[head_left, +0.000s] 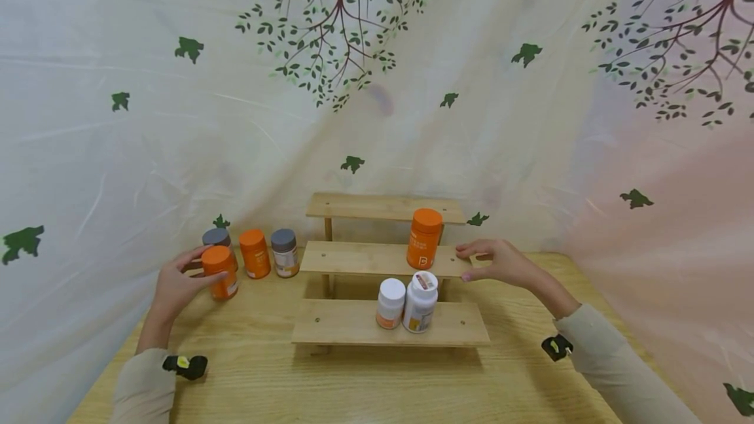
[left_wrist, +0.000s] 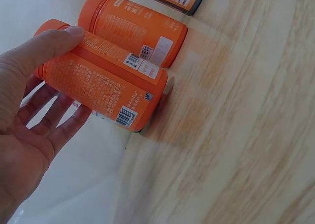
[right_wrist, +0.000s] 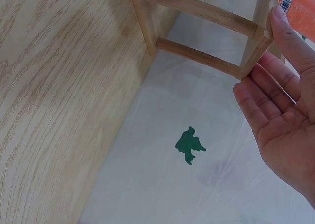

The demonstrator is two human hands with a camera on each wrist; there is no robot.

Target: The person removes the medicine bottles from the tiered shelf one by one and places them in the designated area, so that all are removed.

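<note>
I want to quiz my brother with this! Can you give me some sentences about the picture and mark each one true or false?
1. Two white bottles stand on the bottom shelf. True.
2. An orange bottle stands on the middle shelf. True.
3. Both hands grip bottles. False: the right hand touches the middle shelf's end.
4. The left hand grips another orange bottle. True.
5. Every lid is orange. False: white lids and gray lids show too.

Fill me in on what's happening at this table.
A person's left hand holds an orange bottle near three other bottles on the table. The right hand is at the right end of the middle shelf of a wooden rack. Another orange bottle stands on that shelf; two white bottles stand on the lowest.
</note>
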